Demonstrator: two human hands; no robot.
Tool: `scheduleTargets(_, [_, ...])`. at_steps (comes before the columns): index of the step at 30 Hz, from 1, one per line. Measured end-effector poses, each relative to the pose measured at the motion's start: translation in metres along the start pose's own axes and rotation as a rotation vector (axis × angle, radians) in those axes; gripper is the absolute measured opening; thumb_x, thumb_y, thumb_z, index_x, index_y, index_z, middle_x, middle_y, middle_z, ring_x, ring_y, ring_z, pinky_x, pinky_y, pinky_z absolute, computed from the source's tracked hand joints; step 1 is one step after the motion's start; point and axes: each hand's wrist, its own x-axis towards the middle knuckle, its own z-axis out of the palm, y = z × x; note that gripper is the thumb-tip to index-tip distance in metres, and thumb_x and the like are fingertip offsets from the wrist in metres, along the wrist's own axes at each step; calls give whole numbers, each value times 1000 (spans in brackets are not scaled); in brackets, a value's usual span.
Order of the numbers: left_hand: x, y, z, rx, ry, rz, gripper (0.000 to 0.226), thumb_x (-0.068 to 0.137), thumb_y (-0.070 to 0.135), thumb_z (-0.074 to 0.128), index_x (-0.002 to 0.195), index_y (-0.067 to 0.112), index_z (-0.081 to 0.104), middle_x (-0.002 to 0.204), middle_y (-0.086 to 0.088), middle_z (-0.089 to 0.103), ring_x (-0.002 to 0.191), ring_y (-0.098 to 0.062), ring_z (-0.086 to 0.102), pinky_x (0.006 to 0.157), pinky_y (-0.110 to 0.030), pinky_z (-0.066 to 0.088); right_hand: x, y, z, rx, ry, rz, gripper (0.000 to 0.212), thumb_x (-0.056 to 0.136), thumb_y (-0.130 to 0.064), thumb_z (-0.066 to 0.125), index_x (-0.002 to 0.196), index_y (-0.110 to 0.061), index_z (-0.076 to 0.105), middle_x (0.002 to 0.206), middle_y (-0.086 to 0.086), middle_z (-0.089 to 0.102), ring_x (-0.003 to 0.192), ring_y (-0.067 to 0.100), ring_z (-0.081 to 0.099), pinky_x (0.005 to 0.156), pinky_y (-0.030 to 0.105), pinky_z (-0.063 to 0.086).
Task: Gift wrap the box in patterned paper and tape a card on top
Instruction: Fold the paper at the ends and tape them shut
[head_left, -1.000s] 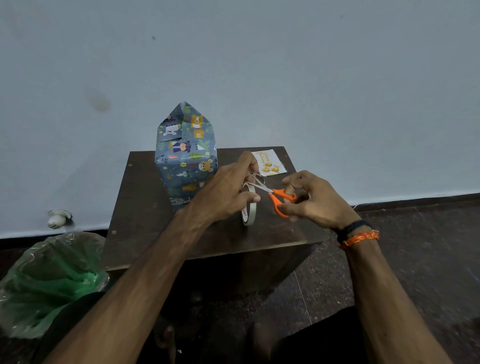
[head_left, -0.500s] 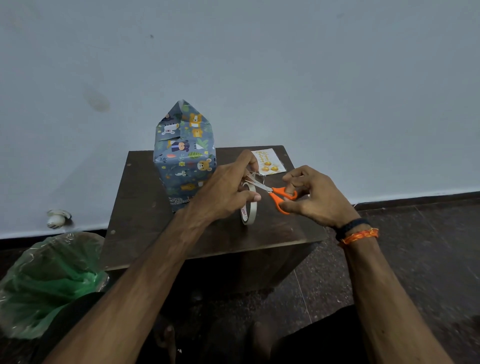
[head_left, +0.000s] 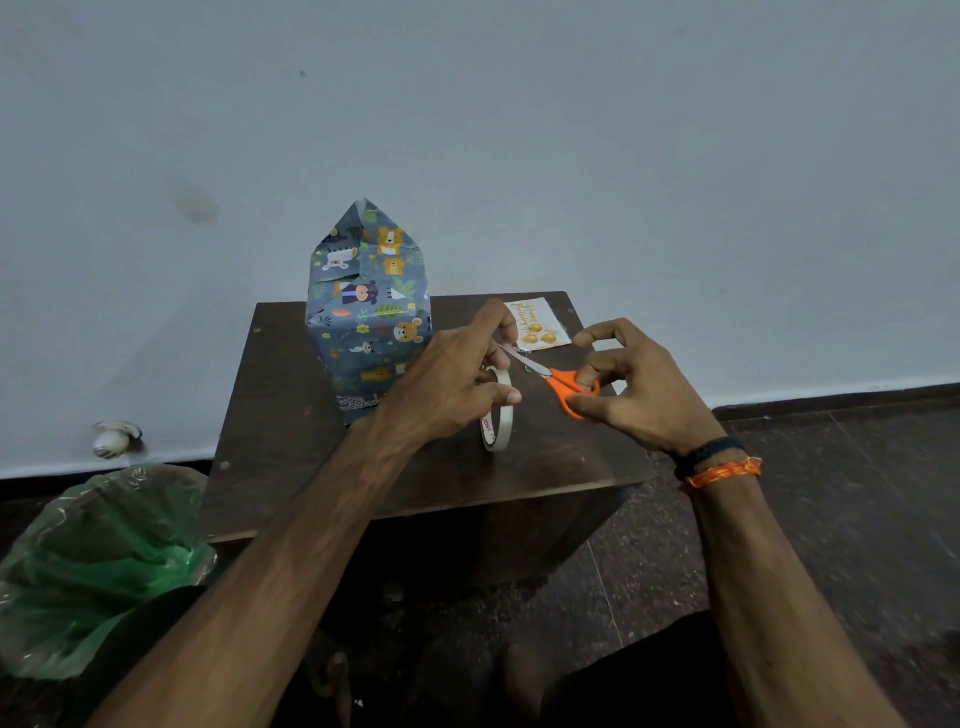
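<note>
Cutting tape: roll (head_left: 497, 415) gripped by left hand (head_left: 457, 379), scissors (head_left: 556, 376) held in right hand (head_left: 636, 387); strip is best kept taut.

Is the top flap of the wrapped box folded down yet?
No. The box's top flap stands up in a point, not yet folded flat.
</note>
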Motion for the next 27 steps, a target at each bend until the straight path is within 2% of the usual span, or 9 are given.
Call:
scheduleTargets(4, [-1,-2,-1,-8,8,-1,54,79,14,85,114,23,46,96,0,64,88,-13,67,80,-40,62,-4,-3,-5,59,-85,53,18,75,-14,84,70,-19,67,103,-3,69,91,6,67,86,33,51])
scheduleTargets(7, [-1,-1,-1,-10,7,-3,54,79,14,85,115,23,46,96,0,63,86,-16,69,79,-40,62,-7,-3,-10,97,-182,134,18,77,-19,86,78,-21,68,110,1,70,89,8,68,85,27,45])
scheduleTargets(9, [-1,-1,-1,-7,14,0,54,79,13,85,114,22,45,95,-1,63,86,-18,69,78,-40,61,-7,-3,-12,46,-232,187,14,76,-22,86,68,-20,75,116,-4,65,99,13,63,87,34,47])
scheduleTargets(11, [-1,-1,-1,-3,21,7,54,79,13,85,113,23,45,94,0,63,86,-18,68,78,-41,61,-7,-2,-14,10,-283,243,15,76,-23,85,66,-16,80,110,-1,63,98,18,59,82,40,52])
scheduleTargets(14, [-1,-2,-1,7,28,9,56,78,14,86,112,25,43,93,1,63,86,-19,67,78,-43,60,-5,2,-7,-95,-222,310,13,77,-23,86,71,-13,82,87,1,71,84,15,58,64,29,47])
scheduleTargets(16, [-1,-2,0,9,31,12,56,78,14,86,113,24,43,92,2,62,86,-20,67,77,-43,60,0,10,0,-148,-141,386,12,73,-26,90,72,-16,82,80,-2,74,80,10,58,59,23,40])
scheduleTargets(19, [-1,-3,1,21,37,21,56,78,15,85,113,23,42,93,2,62,85,-18,67,77,-43,60,7,17,13,-201,-86,458,14,71,-22,91,75,-15,79,80,1,74,83,14,64,62,27,48])
scheduleTargets(22, [-1,-3,1,42,51,38,54,80,17,84,112,24,40,92,3,61,83,-15,65,77,-42,60,9,14,27,-314,-43,413,4,83,-12,74,80,-12,77,83,7,74,86,23,69,76,38,60])
scheduleTargets(27, [-1,-3,3,71,72,60,50,85,16,80,111,25,38,90,3,62,82,-14,65,76,-43,60,10,11,38,-343,-73,375,7,83,-12,70,84,-9,76,78,7,71,77,24,70,78,37,61])
